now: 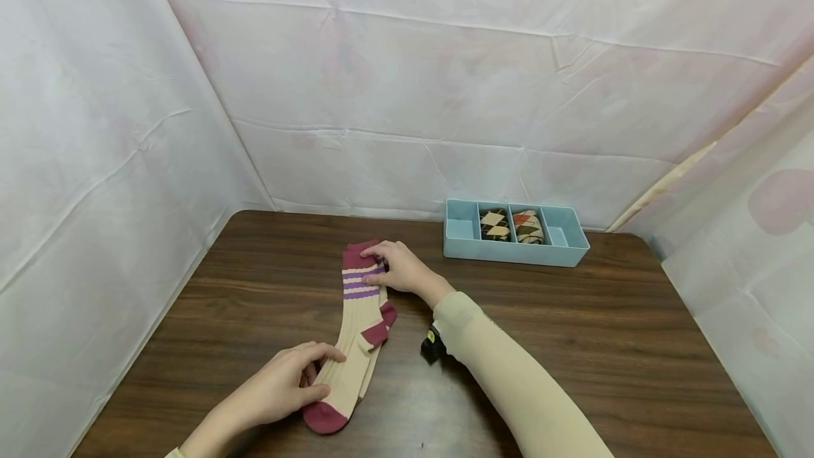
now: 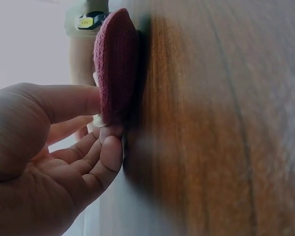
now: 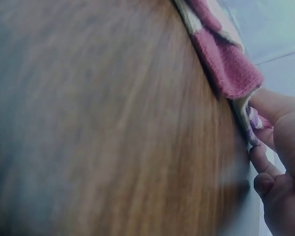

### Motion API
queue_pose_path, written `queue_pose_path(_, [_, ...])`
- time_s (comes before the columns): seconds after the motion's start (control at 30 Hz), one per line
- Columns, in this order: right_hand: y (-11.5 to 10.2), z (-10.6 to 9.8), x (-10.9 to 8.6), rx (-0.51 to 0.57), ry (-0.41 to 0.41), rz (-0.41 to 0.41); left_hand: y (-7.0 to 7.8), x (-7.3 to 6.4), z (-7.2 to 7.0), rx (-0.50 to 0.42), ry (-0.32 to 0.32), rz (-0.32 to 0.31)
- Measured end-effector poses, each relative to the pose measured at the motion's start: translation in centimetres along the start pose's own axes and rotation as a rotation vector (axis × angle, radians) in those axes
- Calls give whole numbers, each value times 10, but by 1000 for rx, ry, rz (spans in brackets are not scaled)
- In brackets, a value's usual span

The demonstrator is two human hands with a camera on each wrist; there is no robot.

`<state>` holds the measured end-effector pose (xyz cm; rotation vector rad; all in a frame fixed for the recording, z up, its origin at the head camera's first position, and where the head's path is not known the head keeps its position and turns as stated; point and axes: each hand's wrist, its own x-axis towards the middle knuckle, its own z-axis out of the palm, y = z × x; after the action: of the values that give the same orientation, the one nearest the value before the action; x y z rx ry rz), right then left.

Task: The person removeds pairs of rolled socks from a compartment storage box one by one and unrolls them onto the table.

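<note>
A pair of cream socks (image 1: 354,334) lies flat, one over the other, with maroon cuffs, heels and toes and purple-and-white stripes. The lower sock peeks out along the right side. My left hand (image 1: 289,380) rests at the toe end; its thumb and index finger touch the top sock. In the left wrist view, the thumb meets the maroon toe (image 2: 119,69), with the other fingers beside its edge, close to the table. At the far end, my right hand (image 1: 403,268) touches the striped cuff with loosely bent fingers. The maroon heel (image 3: 231,69) shows in the right wrist view.
A light blue divided box (image 1: 509,251) stands at the back right of the dark wooden table (image 1: 591,345). Two middle compartments hold a dark argyle sock roll (image 1: 494,225) and a beige argyle one (image 1: 528,227). Pale curtains (image 1: 407,90) surround the table.
</note>
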<state>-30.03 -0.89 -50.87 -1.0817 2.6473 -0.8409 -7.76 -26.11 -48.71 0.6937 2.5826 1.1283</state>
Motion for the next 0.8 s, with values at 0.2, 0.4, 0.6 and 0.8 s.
queue_pose_path(0.2, [-2, 1, 0, -15, -12, 9, 0, -1, 0, -7, -10, -5])
queue_pose_path(0.4, [-5, 0, -1, -25, -19, 4, 0, -4, 0, -23, 11, 7])
queue_pose_path(0.6, [-10, -5, 2, 20, 28, -39, -2, -7, 0, -55, 36, 24])
queue_pose_path(0.8, [-18, -13, 8, 79, 70, -46, -2, -10, -7, -178, 20, -3])
